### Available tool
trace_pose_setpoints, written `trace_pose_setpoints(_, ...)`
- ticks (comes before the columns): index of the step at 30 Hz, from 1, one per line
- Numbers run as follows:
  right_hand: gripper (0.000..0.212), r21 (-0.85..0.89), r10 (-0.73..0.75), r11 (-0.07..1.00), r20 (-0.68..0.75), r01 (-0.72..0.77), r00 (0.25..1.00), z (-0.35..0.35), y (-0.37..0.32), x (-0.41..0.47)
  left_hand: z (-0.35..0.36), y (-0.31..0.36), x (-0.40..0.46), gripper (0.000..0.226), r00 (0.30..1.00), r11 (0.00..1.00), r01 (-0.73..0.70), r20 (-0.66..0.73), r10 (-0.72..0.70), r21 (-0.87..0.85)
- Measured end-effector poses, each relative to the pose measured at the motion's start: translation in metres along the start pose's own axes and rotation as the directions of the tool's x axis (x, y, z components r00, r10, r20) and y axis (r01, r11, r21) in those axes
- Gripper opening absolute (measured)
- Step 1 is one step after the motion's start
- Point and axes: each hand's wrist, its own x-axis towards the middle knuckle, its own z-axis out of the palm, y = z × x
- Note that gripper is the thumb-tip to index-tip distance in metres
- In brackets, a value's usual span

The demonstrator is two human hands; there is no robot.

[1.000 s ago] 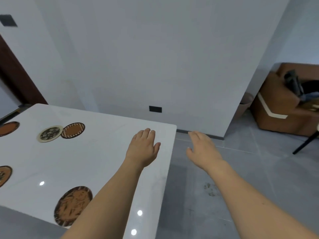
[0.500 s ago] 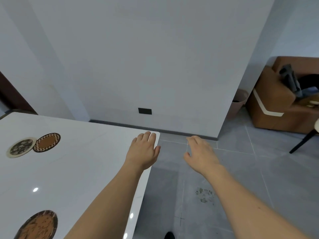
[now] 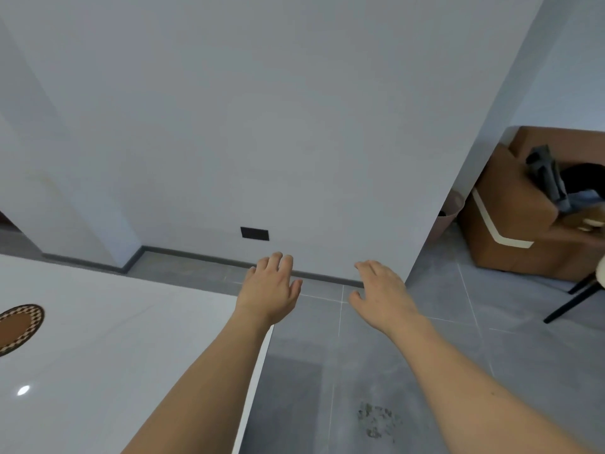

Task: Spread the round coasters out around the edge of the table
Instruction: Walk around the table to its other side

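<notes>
One round coaster (image 3: 18,327) with a brown centre and a black-and-cream checkered rim lies flat on the white table (image 3: 124,342), cut off by the left frame edge. My left hand (image 3: 270,288) hovers palm down over the table's far right corner, fingers extended, holding nothing. My right hand (image 3: 383,294) is held out over the grey floor to the right of the table, also palm down and empty. Both hands are far from the coaster. Other coasters are out of view.
A white wall with a black socket (image 3: 254,233) stands straight ahead. A brown armchair (image 3: 523,221) with dark clothing on it sits at the right, with a black chair leg (image 3: 573,301) near it. Grey tiled floor (image 3: 376,371) runs beside the table.
The view has swung right: the table and coasters slid left, and all but the checkered coaster left the frame. Both hands stay extended and empty, now past the table's corner.
</notes>
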Motion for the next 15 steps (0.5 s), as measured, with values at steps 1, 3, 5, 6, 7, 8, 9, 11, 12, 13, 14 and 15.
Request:
trace_pose_setpoints(1, 0.058, 0.003, 0.000, 1.000, 0.005, 0.000, 1.000, -0.001, 0.007, 0.012, 0.003, 0.003, 0.013, 0.047, 1.000, 1.000, 0.000, 0.008, 0.000, 0.002)
trace_pose_setpoints(3, 0.058, 0.014, 0.005, 1.000, 0.016, -0.005, 1.000, -0.001, 0.023, 0.036, 0.010, 0.010, 0.040, 0.047, 1.000, 1.000, 0.000, 0.021, -0.001, 0.004)
trace_pose_setpoints(5, 0.058, 0.018, -0.001, 1.000, 0.028, 0.001, 1.000, -0.001, 0.042, 0.060, 0.018, 0.020, 0.069, 0.046, 1.000, 1.000, 0.000, 0.024, -0.001, 0.013)
trace_pose_setpoints(6, 0.058, 0.018, -0.008, 1.000, 0.033, 0.007, 0.999, -0.002, 0.053, 0.073, 0.021, 0.026, 0.085, 0.045, 1.000, 1.000, 0.006, 0.021, -0.006, 0.017)
trace_pose_setpoints(7, 0.058, 0.019, -0.014, 1.000, 0.035, 0.014, 0.999, -0.004, 0.064, 0.085, 0.023, 0.033, 0.100, 0.045, 1.000, 1.000, 0.013, 0.018, -0.013, 0.017)
trace_pose_setpoints(8, 0.058, 0.019, -0.020, 1.000, 0.033, 0.019, 0.999, -0.007, 0.075, 0.098, 0.025, 0.040, 0.115, 0.045, 1.000, 1.000, 0.017, 0.020, -0.018, 0.017)
trace_pose_setpoints(9, 0.058, 0.020, -0.024, 1.000, 0.028, 0.023, 0.999, -0.010, 0.087, 0.111, 0.027, 0.048, 0.129, 0.045, 1.000, 1.000, 0.017, 0.023, -0.018, 0.020)
trace_pose_setpoints(11, 0.059, 0.024, -0.025, 0.999, 0.027, 0.025, 0.999, -0.020, 0.108, 0.135, 0.030, 0.065, 0.159, 0.045, 1.000, 0.999, 0.008, 0.029, -0.009, 0.034)
trace_pose_setpoints(12, 0.059, 0.025, -0.029, 0.999, 0.032, 0.028, 0.999, -0.024, 0.118, 0.148, 0.030, 0.074, 0.174, 0.045, 1.000, 0.999, 0.010, 0.026, -0.011, 0.034)
trace_pose_setpoints(13, 0.059, 0.025, -0.036, 0.999, 0.034, 0.036, 0.999, -0.029, 0.128, 0.161, 0.030, 0.082, 0.190, 0.044, 1.000, 0.999, 0.014, 0.015, -0.015, 0.032)
trace_pose_setpoints(14, 0.059, 0.026, -0.045, 0.999, 0.032, 0.044, 0.998, -0.033, 0.136, 0.173, 0.030, 0.090, 0.203, 0.044, 1.000, 0.999, 0.018, 0.002, -0.019, 0.031)
trace_pose_setpoints(15, 0.060, 0.030, -0.050, 0.998, 0.029, 0.049, 0.998, -0.037, 0.144, 0.185, 0.029, 0.096, 0.216, 0.044, 1.000, 0.999, 0.020, -0.007, -0.020, 0.029)
